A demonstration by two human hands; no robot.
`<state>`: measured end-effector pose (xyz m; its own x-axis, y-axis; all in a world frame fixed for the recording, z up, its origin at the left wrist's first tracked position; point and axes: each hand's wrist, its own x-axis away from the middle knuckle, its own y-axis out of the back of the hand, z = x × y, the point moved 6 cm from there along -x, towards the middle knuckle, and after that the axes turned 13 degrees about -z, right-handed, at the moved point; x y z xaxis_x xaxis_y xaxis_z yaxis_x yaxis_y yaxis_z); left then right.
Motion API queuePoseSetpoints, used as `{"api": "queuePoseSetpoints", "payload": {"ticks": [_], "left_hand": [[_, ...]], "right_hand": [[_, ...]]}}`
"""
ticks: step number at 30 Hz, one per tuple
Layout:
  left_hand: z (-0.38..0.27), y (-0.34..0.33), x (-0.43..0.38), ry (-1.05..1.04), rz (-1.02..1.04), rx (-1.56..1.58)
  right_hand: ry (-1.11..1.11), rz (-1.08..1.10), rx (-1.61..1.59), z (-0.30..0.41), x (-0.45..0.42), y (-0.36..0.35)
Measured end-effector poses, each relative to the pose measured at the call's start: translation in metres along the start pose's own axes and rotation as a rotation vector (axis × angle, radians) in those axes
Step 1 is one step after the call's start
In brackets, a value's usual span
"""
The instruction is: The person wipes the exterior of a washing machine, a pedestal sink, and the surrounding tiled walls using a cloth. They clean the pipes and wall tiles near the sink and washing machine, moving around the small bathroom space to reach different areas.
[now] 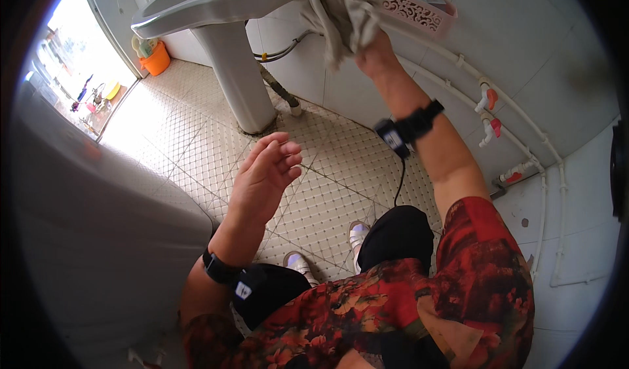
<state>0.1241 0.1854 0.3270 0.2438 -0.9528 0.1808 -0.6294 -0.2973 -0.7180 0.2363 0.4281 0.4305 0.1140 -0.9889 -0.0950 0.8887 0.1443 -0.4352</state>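
A crumpled grey-beige cloth (344, 20) is in my right hand (372, 50), raised at the wall beside the white pedestal washbasin (216, 13). The cloth covers most of the fingers of that hand. Just to the right and behind it is a pink openwork basket (417, 13) with small items in it. My left hand (268, 177) hovers over the tiled floor in front of the basin's pedestal (238, 79). Its fingers are loosely curled and hold nothing. Black straps with small devices are on both forearms.
White pipes with red-handled taps (491, 99) run along the right wall. Under the basin are a grey hose (290, 50) and a drain pipe (277, 84). A large grey surface (113, 231) fills the left side. An orange bucket (156, 58) stands by the bright doorway (73, 50).
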Motion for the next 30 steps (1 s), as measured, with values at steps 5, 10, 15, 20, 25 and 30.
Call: {"api": "queuePoseSetpoints", "payload": {"ticks": [5,10,15,20,25,30], "left_hand": [[0.024,-0.068,-0.037,-0.019,0.151,0.084],[0.084,-0.121,-0.057,0.099,0.223,0.194],[0.138,-0.118,-0.069,0.087,0.141,0.194],[0.196,-0.11,-0.077,0.275,0.269,0.324],[0.169,-0.119,-0.075,0.211,0.373,0.328],[0.184,-0.115,-0.079,0.349,0.452,0.182]], "right_hand": [[-0.364,0.353,-0.48,-0.02,0.084,0.086],[-0.116,0.45,-0.28,0.0,0.1,0.163],[0.52,0.071,0.881,0.08,0.146,0.115],[0.161,-0.233,0.712,0.074,0.141,0.166],[0.381,-0.278,0.763,0.068,0.144,0.178],[0.699,-0.026,1.056,0.059,0.175,0.161]]}}
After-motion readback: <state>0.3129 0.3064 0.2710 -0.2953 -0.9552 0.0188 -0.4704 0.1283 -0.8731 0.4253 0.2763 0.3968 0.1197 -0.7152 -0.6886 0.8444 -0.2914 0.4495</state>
